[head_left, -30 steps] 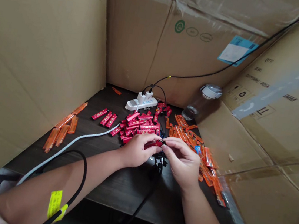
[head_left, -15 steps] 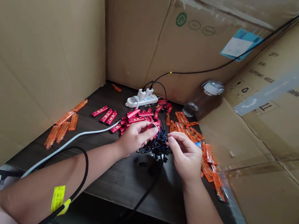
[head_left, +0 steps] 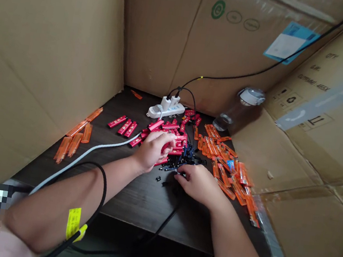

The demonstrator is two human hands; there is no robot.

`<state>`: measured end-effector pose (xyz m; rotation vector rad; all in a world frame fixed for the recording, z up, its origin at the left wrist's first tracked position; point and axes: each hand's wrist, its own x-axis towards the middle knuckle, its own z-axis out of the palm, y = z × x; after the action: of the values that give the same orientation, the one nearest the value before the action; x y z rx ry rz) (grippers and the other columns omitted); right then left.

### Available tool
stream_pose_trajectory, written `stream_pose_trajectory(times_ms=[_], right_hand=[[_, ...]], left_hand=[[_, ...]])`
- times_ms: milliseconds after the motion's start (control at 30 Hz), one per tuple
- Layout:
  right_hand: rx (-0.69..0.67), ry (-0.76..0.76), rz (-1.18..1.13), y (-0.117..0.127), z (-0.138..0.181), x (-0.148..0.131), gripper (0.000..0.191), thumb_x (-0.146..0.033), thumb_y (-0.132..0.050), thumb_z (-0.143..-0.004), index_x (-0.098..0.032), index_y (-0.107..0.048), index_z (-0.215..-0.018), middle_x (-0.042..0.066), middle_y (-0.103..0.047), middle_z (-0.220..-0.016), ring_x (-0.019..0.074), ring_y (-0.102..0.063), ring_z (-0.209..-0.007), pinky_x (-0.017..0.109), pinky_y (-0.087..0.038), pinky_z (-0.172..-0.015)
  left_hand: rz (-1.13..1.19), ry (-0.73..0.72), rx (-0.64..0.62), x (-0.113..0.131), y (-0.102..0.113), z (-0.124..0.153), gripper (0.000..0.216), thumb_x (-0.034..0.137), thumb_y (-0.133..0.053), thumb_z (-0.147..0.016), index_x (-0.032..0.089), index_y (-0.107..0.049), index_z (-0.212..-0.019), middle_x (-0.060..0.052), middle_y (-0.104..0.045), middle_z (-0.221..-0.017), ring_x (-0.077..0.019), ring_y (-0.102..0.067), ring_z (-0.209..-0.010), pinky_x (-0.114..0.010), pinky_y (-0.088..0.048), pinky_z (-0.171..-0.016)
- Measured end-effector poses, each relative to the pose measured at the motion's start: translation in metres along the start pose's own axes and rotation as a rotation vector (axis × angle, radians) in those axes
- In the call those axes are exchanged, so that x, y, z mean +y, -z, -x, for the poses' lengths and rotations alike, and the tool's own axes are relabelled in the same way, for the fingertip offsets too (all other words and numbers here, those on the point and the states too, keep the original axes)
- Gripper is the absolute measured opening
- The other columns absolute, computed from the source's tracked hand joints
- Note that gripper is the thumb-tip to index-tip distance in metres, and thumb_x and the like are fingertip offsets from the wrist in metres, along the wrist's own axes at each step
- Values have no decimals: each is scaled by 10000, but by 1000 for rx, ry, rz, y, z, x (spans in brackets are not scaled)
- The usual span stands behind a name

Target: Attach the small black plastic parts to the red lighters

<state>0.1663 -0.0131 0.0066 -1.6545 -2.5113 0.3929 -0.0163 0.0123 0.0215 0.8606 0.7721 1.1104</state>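
My left hand (head_left: pixel 152 150) is curled round a red rectangular piece at the near edge of the pile of red pieces (head_left: pixel 167 134) in the middle of the dark table (head_left: pixel 134 202). My right hand (head_left: pixel 197 183) lies low on the table with its fingertips pinched at the heap of small black parts (head_left: pixel 183 158); what the fingers hold is too small to make out. Orange transparent pieces (head_left: pixel 224 162) lie in a spread just right of my right hand.
Cardboard boxes wall the table on the left, back and right. A white power strip (head_left: pixel 165 109) with two plugs sits at the back, a clear bottle (head_left: pixel 239 108) beside it. More orange pieces (head_left: pixel 75 137) lie at the left. A white cable (head_left: pixel 90 153) and black cables cross the table.
My hands parted. The left hand carried the red piece back onto the red pile. The right hand dropped to the black parts on the table.
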Motion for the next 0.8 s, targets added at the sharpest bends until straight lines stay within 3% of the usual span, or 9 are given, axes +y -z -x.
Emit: stream_pose_trajectory(times_ms=[800], right_hand=[[-63, -203, 120, -11, -11, -11, 187, -305, -529, -863, -283, -704, -924, 29, -728, -868, 196, -648, -773, 267, -352, -609]], left_hand=[[-119, -122, -3, -7, -3, -2, 304, 391, -562, -792, 143, -520, -623, 59, -404, -483, -25, -311, -388, -178, -208, -396]])
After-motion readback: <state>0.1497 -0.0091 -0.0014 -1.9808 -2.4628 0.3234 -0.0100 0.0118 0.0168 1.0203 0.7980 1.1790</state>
